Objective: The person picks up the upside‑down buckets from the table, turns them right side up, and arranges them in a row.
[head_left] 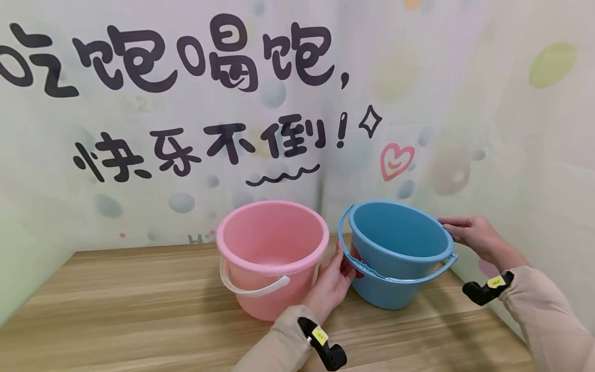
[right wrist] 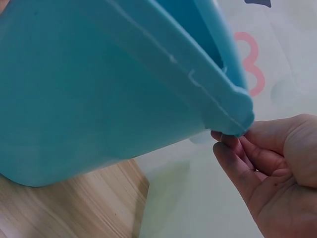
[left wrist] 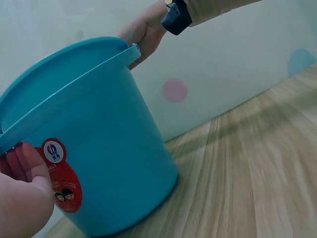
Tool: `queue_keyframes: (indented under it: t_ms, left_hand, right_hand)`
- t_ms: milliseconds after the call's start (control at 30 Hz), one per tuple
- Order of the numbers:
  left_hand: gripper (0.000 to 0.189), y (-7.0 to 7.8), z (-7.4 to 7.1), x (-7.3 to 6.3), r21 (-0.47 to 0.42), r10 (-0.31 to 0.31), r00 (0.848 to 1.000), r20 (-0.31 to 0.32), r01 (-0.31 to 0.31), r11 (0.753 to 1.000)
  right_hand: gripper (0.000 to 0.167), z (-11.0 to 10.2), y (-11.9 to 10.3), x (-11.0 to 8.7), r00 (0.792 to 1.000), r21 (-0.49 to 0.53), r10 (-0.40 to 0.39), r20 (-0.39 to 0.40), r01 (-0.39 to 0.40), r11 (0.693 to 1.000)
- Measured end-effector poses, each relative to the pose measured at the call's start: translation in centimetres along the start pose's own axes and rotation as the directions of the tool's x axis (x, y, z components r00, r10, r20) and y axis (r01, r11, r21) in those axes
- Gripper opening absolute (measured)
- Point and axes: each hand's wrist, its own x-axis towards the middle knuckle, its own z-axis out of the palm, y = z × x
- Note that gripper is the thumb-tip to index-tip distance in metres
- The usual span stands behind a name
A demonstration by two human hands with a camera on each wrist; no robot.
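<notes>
A blue bucket (head_left: 392,281) stands at the right part of the table, its handle (head_left: 400,280) hanging down over the near side. My left hand (head_left: 331,287) is at the bucket's left side, fingers curled by the handle, beside a red sticker (left wrist: 64,183). On the far right, my right hand (head_left: 479,237) grips the bucket's rim, its fingertips tucked under the edge in the right wrist view. To the left stands a pink bucket (head_left: 274,294), upright, with a white handle (head_left: 254,292) lowered at its front. My left forearm passes close to it.
The wooden table (head_left: 130,310) stretches left and in front of the buckets. Behind rises a pale printed backdrop (head_left: 209,113) with large black writing, and it continues along the right side (head_left: 548,206).
</notes>
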Motion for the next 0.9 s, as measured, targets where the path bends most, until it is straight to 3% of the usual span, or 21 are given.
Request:
queue_keyframes:
  t_ms: [333,600,900]
  left_hand:
    - [0.03,-1.2,-0.7,0.5,0.029,0.041,0.997,-0.062,-0.039,0.999]
    - [0.034,-1.5,-0.8,0.2,0.108,0.033,0.991,-0.129,-0.019,0.994]
    - [0.032,-1.5,-0.8,0.0,0.187,0.034,0.989,-0.146,-0.006,0.982]
  right_hand:
    - [0.048,-0.2,0.3,0.0,1.0,-0.008,0.008,-0.011,-0.008,1.0]
    - [0.048,-0.2,0.3,0.0,1.0,-0.002,0.005,-0.023,-0.005,1.0]
    - [0.049,-0.1,0.4,-0.1,0.999,0.008,0.008,-0.031,-0.007,1.0]
